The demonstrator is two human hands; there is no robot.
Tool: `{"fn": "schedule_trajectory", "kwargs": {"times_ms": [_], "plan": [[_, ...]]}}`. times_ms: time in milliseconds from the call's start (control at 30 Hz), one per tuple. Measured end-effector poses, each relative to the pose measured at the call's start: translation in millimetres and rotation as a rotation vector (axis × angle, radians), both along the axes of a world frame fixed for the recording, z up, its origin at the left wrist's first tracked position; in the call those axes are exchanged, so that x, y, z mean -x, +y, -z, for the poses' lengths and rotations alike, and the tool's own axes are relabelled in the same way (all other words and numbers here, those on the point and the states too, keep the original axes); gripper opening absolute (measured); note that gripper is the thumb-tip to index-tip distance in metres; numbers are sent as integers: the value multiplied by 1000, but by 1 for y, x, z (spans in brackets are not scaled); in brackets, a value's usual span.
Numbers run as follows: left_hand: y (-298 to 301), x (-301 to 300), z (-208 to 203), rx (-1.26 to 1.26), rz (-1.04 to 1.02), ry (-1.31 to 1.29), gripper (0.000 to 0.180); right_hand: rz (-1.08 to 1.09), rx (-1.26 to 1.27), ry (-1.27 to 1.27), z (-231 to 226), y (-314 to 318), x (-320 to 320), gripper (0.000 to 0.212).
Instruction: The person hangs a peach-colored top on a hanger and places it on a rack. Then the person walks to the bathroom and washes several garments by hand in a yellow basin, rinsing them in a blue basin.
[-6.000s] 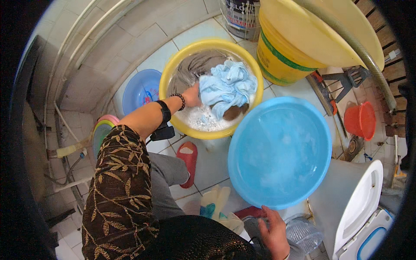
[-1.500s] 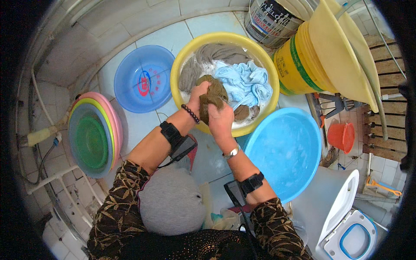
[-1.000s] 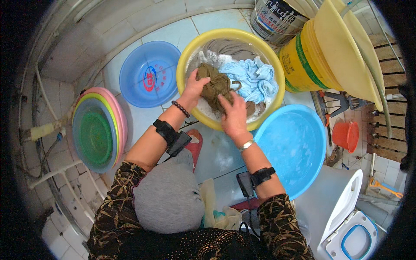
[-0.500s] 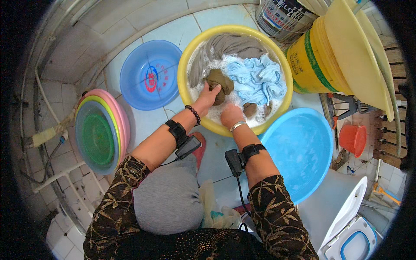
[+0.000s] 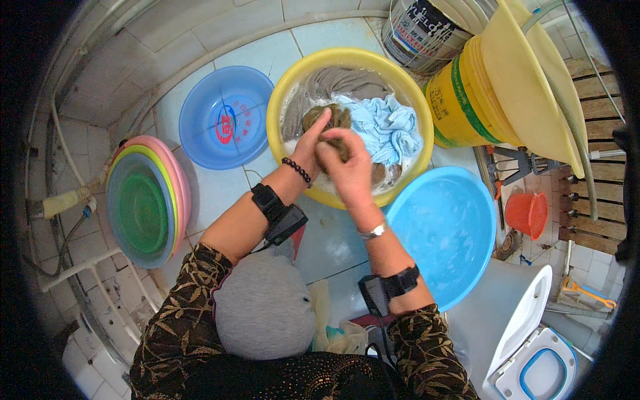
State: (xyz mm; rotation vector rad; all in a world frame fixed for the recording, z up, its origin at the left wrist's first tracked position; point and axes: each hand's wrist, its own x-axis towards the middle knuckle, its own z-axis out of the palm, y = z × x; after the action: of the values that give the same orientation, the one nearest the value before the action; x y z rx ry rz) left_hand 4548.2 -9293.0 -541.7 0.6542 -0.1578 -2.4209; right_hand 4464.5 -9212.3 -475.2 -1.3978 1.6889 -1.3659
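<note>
Above a yellow basin of soapy water, both hands work on a wet olive-brown cloth. My left hand is closed round its near left side, thumb up. From the right, my right hand has its fingers curled over the bunched cloth, close against the left hand. Parts of the cloth are hidden behind the fingers. Beside it a crumpled light blue cloth lies partly above the suds. Grey-brown fabric soaks along the far side of the basin, and a brown piece shows near my right hand.
At left stand a blue basin and a stack of coloured basins. A light blue basin of water touches the yellow one's right side. Beyond are a yellow bucket, a paint pail, a red pail and a toilet.
My right hand has risen out of the suds and come leftward onto the olive-brown cloth beside my left hand. The whole view has shifted slightly.
</note>
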Motion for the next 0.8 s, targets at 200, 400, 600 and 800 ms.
{"fn": "schedule_trajectory", "kwargs": {"times_ms": [200,400,600,800], "plan": [[24,25,3,-276,-129,-153,22,386,-483,-6,31,-37,23,39],[9,9,26,10,-49,-370,21,191,-409,85,39,-11,-6,33],[18,8,30,97,-63,-478,32,298,-474,174,72,-36,36,29],[-15,-27,59,149,-137,-430,35,53,-72,506,101,9,34,35]]}}
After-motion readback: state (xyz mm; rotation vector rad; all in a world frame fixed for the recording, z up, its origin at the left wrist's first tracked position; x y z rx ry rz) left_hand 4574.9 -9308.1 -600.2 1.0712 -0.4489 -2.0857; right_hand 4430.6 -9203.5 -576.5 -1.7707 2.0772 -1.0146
